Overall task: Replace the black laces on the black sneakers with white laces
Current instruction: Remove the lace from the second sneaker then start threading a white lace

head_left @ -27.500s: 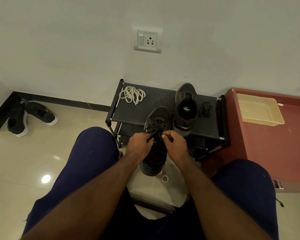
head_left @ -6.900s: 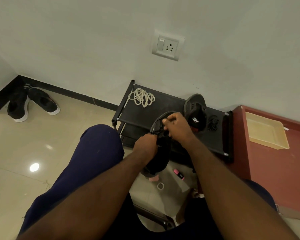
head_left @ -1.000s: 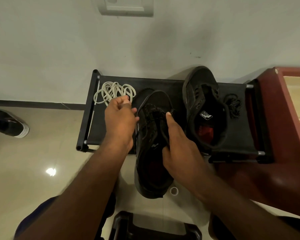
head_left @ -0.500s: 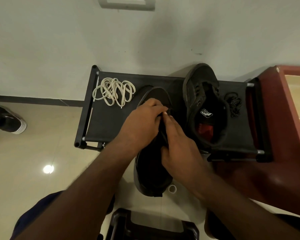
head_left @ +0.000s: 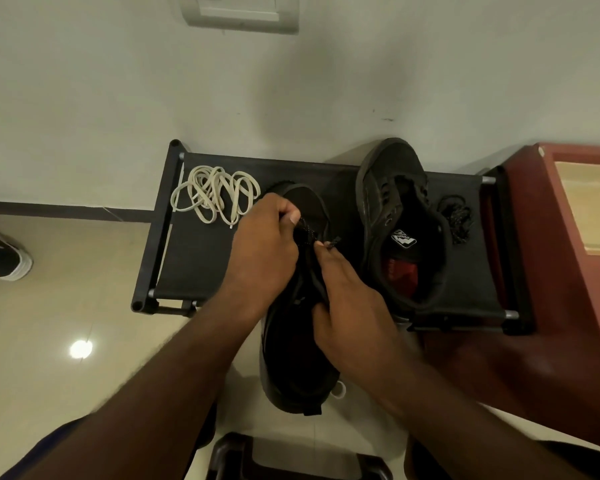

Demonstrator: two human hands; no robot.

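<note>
Pinching speckled black lace [head_left: 305,233] with left hand [head_left: 261,258] above near black low-top sneaker [head_left: 291,372], gripping that sneaker's side with right hand [head_left: 355,315], coiled white laces [head_left: 215,197] far-left on black fabric rack [head_left: 194,265].

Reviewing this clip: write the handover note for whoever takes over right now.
Left hand: pinches the black lace of the near sneaker.
Right hand: grips that sneaker, forefinger at the lace's tip.
Second sneaker on the rack, apparently unlaced; removed black lace beside it. White laces bundled at the rack's left end.
Done: one sneaker stripped.
Left: finish pulling this lace out, thread white laces into both.
</note>
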